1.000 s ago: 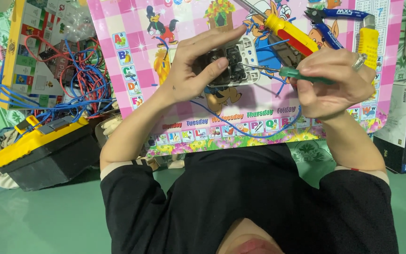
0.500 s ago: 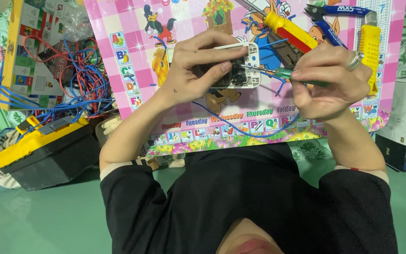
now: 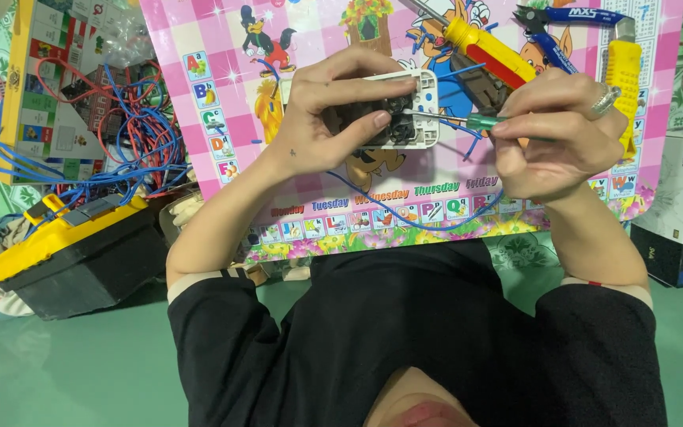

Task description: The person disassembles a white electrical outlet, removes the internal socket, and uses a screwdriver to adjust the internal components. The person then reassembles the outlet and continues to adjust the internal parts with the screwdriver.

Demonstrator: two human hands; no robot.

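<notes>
**Screwdriver at work on a wall socket's back**

A white socket module (image 3: pixel 393 111), its dark back turned up, is held above the middle of a pink children's tabletop (image 3: pixel 223 47). The left hand (image 3: pixel 333 119) has its fingers wrapped around it, thumb pressed on the dark insert. The right hand (image 3: pixel 551 130) pinches a green-handled screwdriver (image 3: pixel 468 121), tip set into a terminal at the module's right side. A blue wire (image 3: pixel 405 213) trails from beneath towards the near edge. Judging by this, the wiring is under way and not finished; whether the screw is seated cannot be told. A yellow screwdriver (image 3: pixel 488 51), blue-handled cutters (image 3: pixel 563 20) and a yellow knife (image 3: pixel 624 75) lie near the far right corner; a yellow-and-black toolbox (image 3: pixel 73 249) sits beyond the left edge.
</notes>
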